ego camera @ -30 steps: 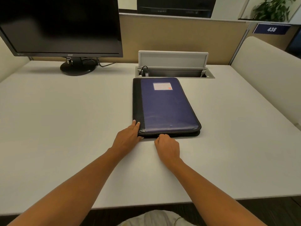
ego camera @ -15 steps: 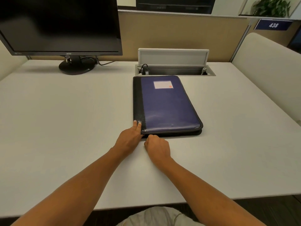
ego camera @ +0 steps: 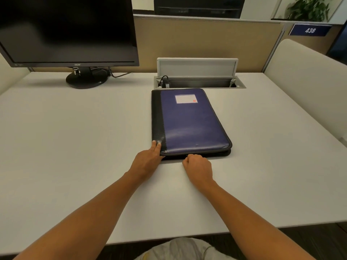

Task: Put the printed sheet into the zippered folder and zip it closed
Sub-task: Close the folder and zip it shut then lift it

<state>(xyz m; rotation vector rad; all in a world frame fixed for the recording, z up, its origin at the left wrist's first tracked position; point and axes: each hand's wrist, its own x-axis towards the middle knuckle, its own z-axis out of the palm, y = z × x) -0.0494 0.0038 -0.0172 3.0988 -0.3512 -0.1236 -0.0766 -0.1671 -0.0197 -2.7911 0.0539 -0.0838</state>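
I see the zippered folder [ego camera: 189,122] lying flat and shut on the white desk [ego camera: 75,147], its blue cover up, a black strip along its left side and a small label near the far end. My left hand [ego camera: 146,161] lies open and flat at the near left corner, two fingertips [ego camera: 154,142] pressing on the black strip. My right hand [ego camera: 199,168] is curled into a loose fist against the middle of the folder's near edge, knuckles touching the dark zipper band; I cannot tell whether it pinches the zipper pull, which is hidden under the fingers. The printed sheet is not visible from here. Behind the folder, an open cable tray [ego camera: 199,83] sits in the desk with its lid raised. A dark monitor [ego camera: 67,30] stands at the far left.
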